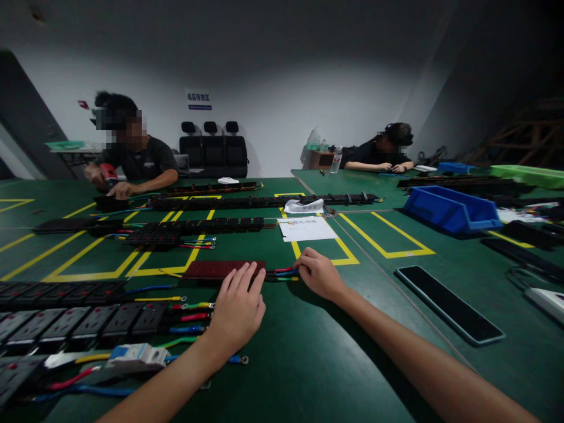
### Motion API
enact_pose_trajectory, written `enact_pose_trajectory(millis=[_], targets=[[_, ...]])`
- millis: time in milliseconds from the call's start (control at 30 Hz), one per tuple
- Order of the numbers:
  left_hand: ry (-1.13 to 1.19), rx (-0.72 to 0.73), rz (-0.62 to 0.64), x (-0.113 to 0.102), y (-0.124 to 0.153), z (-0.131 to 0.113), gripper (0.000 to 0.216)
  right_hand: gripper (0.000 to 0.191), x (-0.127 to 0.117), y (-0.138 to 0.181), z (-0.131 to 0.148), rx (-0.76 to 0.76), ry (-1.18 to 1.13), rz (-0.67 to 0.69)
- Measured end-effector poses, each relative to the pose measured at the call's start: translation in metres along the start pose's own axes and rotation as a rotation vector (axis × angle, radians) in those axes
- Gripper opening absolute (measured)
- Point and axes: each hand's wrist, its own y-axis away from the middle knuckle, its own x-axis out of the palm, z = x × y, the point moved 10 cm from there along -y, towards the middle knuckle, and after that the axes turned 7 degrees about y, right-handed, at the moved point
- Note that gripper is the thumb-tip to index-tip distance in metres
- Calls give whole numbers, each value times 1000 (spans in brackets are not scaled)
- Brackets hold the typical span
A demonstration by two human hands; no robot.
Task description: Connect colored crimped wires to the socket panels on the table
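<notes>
A dark red socket strip (pixel 207 269) lies on the green table in front of me. My left hand (pixel 240 302) rests over its right end, fingers stretched out and lying flat. Red, blue and green wires (pixel 282 271) come out of that end of the strip. At their far ends my right hand (pixel 318 271) is closed in a pinch on them, which hides the tips. Left of my hands are rows of black socket modules (pixel 83 322), with coloured leads ending in ring terminals. A small white circuit breaker (pixel 137 356) lies near my left forearm.
A phone (pixel 449 302) lies right of my right hand. Beyond it stands a blue bin (pixel 452 208). A paper sheet (pixel 307 229) and a long black socket strip (pixel 264 201) are further back. One co-worker (pixel 141 158) holds a red tool; another person (pixel 383 150) sits at back right.
</notes>
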Motion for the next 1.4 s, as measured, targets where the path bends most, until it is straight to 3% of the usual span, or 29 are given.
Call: enact_pose_trajectory(millis=[267,533,667,800,1167,1400], targets=[[6,-9,9,-1,0,0,50,25,2,0,1,-16,-11,24],[-1,-7,14,1,0,1,50,24,-8,2,3,-4,5,-50],[0,-3,16,1,1,1,50,18,-6,1,15,-58,30,27],[22,-10,-7,0,2,2,51,31,1,1,23,-88,81,132],[33,-14,20,3,1,3,53,31,4,0,-1,89,199,47],[27,-11,65,9,1,5,57,24,3,0,2,44,189,26]])
